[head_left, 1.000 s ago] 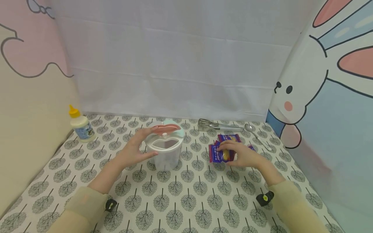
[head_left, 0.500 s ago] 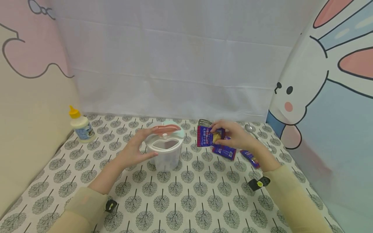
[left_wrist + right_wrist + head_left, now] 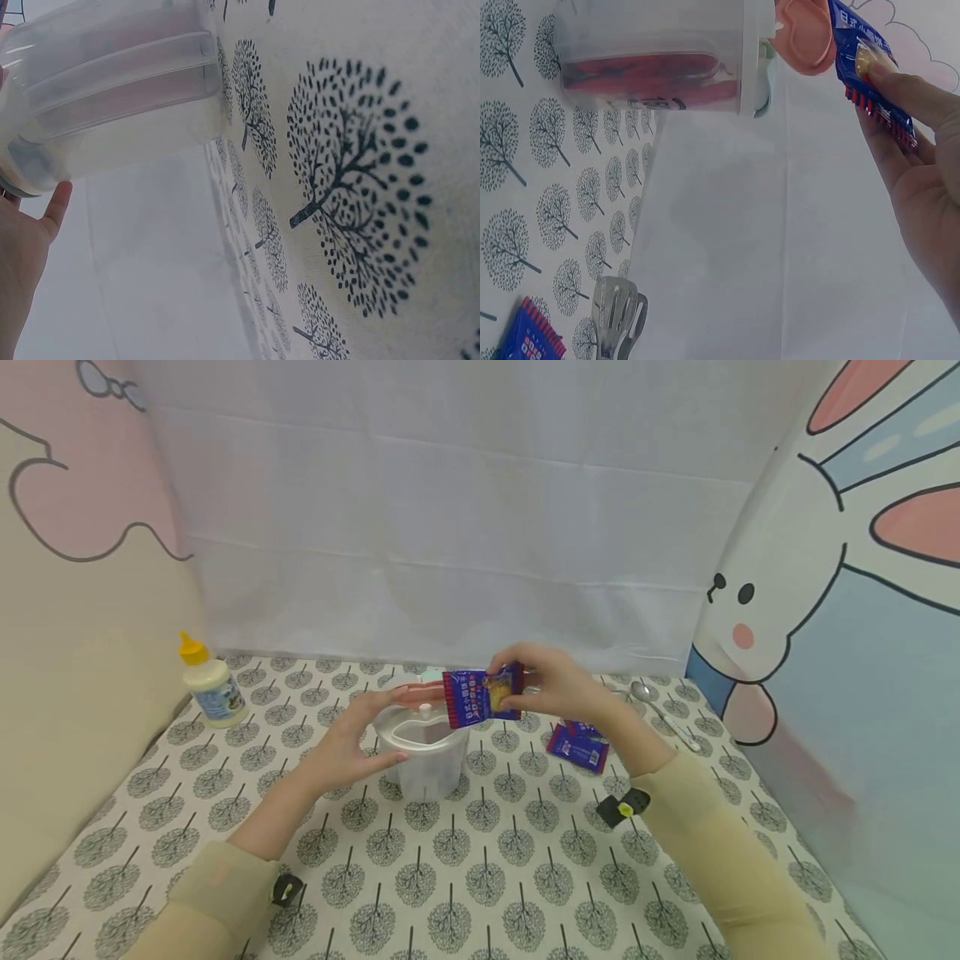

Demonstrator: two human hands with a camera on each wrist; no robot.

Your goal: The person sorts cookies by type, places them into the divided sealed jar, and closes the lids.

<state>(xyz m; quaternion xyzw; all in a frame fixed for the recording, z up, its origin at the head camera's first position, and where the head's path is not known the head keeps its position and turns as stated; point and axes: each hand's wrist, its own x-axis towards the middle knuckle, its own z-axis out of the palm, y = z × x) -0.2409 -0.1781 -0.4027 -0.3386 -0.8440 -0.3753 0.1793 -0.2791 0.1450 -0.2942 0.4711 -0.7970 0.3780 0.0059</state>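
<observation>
A translucent plastic container (image 3: 431,768) with a lip-shaped opening in its top stands on the table, its pink flap (image 3: 416,695) raised. My left hand (image 3: 352,743) holds it at the rim from the left, thumb in front and fingers behind. Red items (image 3: 652,79) show through its wall in the right wrist view. My right hand (image 3: 558,685) pinches a blue snack packet (image 3: 467,700) between thumb and fingers. The packet is raised at the container's right side and overlaps the opening's right end in the head view.
More blue snack packets (image 3: 577,752) lie to the right, partly behind the right forearm. A spoon (image 3: 663,714) lies at the back right, near slotted tongs (image 3: 613,315). At the far left stands a white bottle (image 3: 213,689) with a yellow nozzle. White cloth (image 3: 450,527) hangs behind.
My right hand has picked up a snack packet from the pile and carried it left and up to the container's opening. The left hand has stayed on the container.
</observation>
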